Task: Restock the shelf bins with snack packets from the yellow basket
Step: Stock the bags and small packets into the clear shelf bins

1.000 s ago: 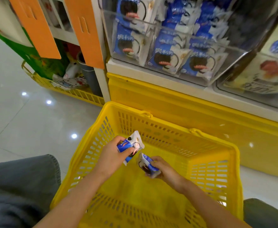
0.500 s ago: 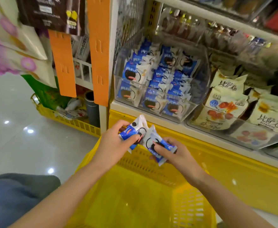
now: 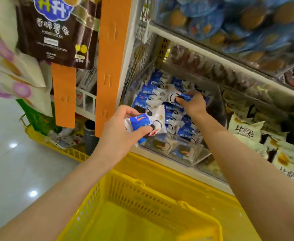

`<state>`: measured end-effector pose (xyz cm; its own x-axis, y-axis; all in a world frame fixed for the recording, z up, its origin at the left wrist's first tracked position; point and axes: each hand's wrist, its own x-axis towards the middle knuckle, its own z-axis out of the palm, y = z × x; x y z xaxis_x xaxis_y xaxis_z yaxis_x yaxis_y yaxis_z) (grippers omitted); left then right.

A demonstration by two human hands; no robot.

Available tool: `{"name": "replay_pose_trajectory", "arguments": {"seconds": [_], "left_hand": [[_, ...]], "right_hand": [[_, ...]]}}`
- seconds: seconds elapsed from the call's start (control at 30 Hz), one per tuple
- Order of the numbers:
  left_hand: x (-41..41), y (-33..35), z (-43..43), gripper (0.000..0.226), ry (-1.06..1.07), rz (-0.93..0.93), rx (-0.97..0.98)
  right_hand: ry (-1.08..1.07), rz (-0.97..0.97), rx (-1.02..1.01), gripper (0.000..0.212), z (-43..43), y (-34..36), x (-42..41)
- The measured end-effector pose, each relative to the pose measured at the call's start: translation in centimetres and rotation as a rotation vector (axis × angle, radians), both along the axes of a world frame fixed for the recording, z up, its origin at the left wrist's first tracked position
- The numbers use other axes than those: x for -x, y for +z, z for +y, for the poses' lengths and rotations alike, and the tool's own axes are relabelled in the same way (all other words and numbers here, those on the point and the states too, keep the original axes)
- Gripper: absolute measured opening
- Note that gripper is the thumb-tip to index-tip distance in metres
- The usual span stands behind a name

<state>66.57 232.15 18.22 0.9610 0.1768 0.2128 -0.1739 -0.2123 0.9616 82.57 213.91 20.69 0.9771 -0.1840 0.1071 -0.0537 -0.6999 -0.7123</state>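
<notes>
My left hand (image 3: 120,131) grips a blue-and-white cookie packet (image 3: 145,124) just in front of the clear shelf bin (image 3: 191,159). My right hand (image 3: 192,103) reaches inside that bin and pinches a second blue-and-white packet (image 3: 179,97) on top of the packets stacked there. The bin holds several matching packets (image 3: 153,94). The yellow basket (image 3: 142,213) sits below my arms, and the part of its floor in view holds no packets.
Orange hanging strips (image 3: 111,66) flank the shelf's left post. A dark snack bag (image 3: 55,32) hangs upper left. White packets (image 3: 247,131) fill the bin to the right. An upper shelf bin (image 3: 238,28) holds blue packs. A yellow floor crate (image 3: 62,148) stands at left.
Both hands rose from the basket with a packet each. My right hand has reached into the clear bin; my left hand came up to the bin's front.
</notes>
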Motion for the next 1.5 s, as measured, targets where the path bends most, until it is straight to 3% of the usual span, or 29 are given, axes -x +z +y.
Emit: {"name": "replay_pose_trajectory", "arguments": {"seconds": [0.3,0.43,0.53,0.63,0.73,0.8,0.93,1.07,1.17,1.33,1.5], "left_hand": [[-1.3,0.6,0.6,0.032,-0.032,0.027,0.047],[-1.2,0.9,0.4,0.031,-0.029,0.021,0.023],[-1.2,1.4,0.3,0.032,-0.027,0.019,0.003],[-1.4,2.0,0.1,0.034,-0.048,0.02,-0.01],[-2.1,2.5,-0.5,0.037,-0.069,0.012,-0.02],[-2.8,2.7,-1.0,0.04,-0.084,0.003,-0.068],[-4.4,3.0,-1.7,0.036,-0.088,-0.126,-0.273],[-6.7,2.4,-1.5,0.038,-0.031,-0.204,-0.726],[-8.2,1.1,-1.4,0.033,-0.073,-0.123,-0.93],[-9.0,0.2,-1.3,0.029,-0.062,-0.163,-0.936],[-8.9,0.3,-1.4,0.03,-0.069,-0.152,-0.95]], "right_hand": [[0.135,0.018,0.08,0.042,-0.7,-1.5,-4.4],[0.094,0.018,0.293,0.051,-0.9,-1.0,-4.0],[0.068,-0.138,0.215,0.043,-0.2,0.4,-1.7],[0.314,-0.12,-0.187,0.034,0.8,2.3,3.1],[0.65,0.043,-0.147,0.042,0.7,3.6,8.2],[0.705,0.102,-0.062,0.03,0.2,3.9,9.8],[0.458,0.006,-0.031,0.011,-1.7,4.2,8.2],[0.069,-0.018,-0.037,0.023,-3.2,3.2,3.6],[-0.008,0.054,0.073,0.039,-2.2,1.6,0.9],[-0.044,0.138,-0.045,0.05,-0.8,-0.6,-1.4],[-0.041,0.152,-0.036,0.042,-0.6,-0.6,-1.5]]}}
